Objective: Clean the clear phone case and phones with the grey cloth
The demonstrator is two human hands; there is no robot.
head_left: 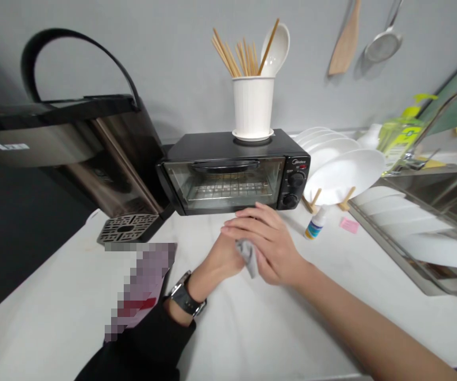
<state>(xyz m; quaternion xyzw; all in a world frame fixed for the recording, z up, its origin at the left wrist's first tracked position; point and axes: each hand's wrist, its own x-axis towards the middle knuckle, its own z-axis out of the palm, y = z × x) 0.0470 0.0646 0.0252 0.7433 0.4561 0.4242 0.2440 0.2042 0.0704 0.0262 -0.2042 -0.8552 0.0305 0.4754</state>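
My left hand (228, 254), with a dark watch (186, 296) on its wrist, is in front of the black toaster oven (228, 182), its fingers mostly hidden under my right hand. Over it lies my right hand (272, 243), fingers together and bent around the left. A small grey cloth (247, 256) pokes out between the two palms, beside my right thumb. The oven door is closed. To the right of my hands, a small white bottle (314, 225) with a blue and yellow label stands on the counter.
A white cup (253, 108) of chopsticks stands on the oven. Left are a drink machine (121, 159) and a blurred-out flat object (145, 286). On the right are racked white plates (343, 169), a pink note (349, 225), a green soap bottle (401, 140) and the sink (422, 283).
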